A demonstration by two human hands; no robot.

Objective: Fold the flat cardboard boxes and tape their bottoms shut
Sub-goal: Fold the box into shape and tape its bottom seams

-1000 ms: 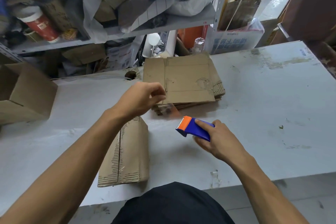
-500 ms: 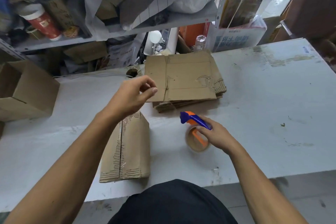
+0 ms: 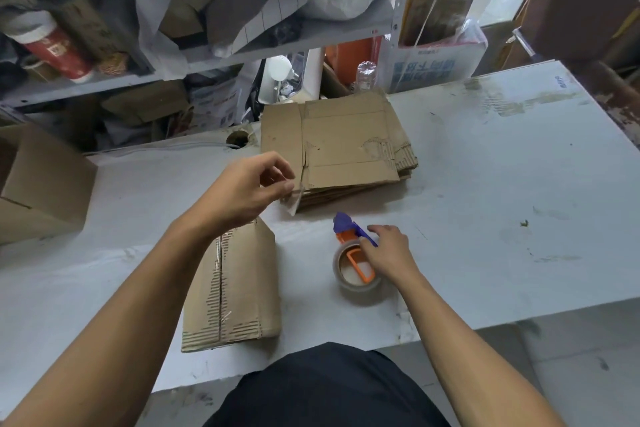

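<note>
Beside the folded box (image 3: 231, 288), which lies near the front edge of the table (image 3: 502, 184) with its taped seam facing up, both of my bare hands are at work. My left hand (image 3: 247, 191) reaches past the far end of that box to the stack of flat cardboard boxes (image 3: 341, 152), thumb and forefinger curled toward the stack's near left corner; they seem to pinch a loose scrap or corner there, though I cannot tell for sure that the grip has closed. My right hand (image 3: 388, 253) sits to the right of the folded box, fingers loosely bent over the blue and orange handle of the tape dispenser (image 3: 356, 260), which rests on the table on its side with the clear roll facing up; it looks more like a light touch than a firm hold. Judging from this, one box is done and the step in hand is lifting the next flat off the stack. To do it well, I should catch only the top sheet at its corner, peel it free of the ones beneath, and draw it toward me into the bare space between the stack and the folded box. I should let go of the dispenser so both hands can square the sheet open, and leave it within reach on the right.
</note>
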